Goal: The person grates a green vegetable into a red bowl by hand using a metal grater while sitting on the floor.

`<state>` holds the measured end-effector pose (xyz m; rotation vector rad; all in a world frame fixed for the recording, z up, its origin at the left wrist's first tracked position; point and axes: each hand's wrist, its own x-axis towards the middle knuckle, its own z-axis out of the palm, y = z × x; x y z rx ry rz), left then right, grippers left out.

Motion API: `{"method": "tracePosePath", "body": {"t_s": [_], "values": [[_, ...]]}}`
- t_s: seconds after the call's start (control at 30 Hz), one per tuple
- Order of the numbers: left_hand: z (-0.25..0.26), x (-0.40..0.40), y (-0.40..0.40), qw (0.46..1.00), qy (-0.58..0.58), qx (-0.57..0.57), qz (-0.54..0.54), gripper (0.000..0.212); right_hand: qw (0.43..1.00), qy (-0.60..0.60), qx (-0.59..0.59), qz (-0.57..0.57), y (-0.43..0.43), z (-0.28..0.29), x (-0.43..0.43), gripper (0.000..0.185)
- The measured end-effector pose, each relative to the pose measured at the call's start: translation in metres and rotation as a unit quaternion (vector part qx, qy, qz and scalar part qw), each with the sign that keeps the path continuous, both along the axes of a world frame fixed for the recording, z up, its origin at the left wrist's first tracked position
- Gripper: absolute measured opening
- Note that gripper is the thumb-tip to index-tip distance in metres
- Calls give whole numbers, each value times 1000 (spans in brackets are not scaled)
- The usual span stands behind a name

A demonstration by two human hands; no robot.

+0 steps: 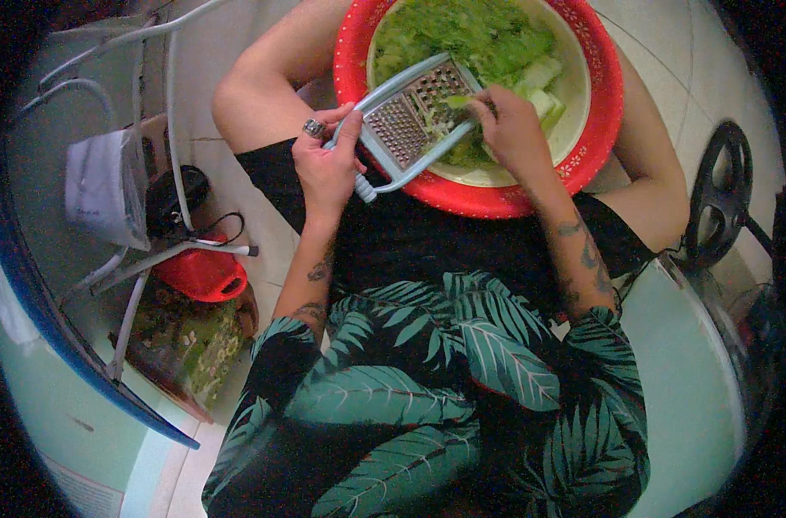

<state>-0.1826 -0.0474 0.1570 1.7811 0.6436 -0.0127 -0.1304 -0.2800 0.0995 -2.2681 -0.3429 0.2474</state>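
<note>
A flat grater with a pale blue frame is tilted over a red-rimmed bowl on my lap. My left hand, with a ring on one finger, grips the grater's near left side by its handle. Between the fingers of my right hand is a small piece of green vegetable, at the grater's right side. Wet shreds cling to the metal face there. Inside the bowl lie a heap of shredded greens and several pale green chunks, right of the grater.
At left stand a white metal-tube frame, a plastic-wrapped white object, a black item with a cable and a red plastic object. A black round stand base is at right. My bent legs flank the bowl.
</note>
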Motion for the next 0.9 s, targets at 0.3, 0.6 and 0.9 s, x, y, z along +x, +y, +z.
{"method": "tracePosePath", "body": {"t_s": [0.3,0.6,0.9], "values": [[1,0,-1,1000,-7,-12,-7,22,999,23,35,16,-2,-3,3,15],[2,0,-1,1000,-2,-10,-4,22,990,12,127,56,5,-3,-2,13],[-1,0,0,1000,-11,-7,-7,22,996,23,81,-3,16,1,4,12]]}}
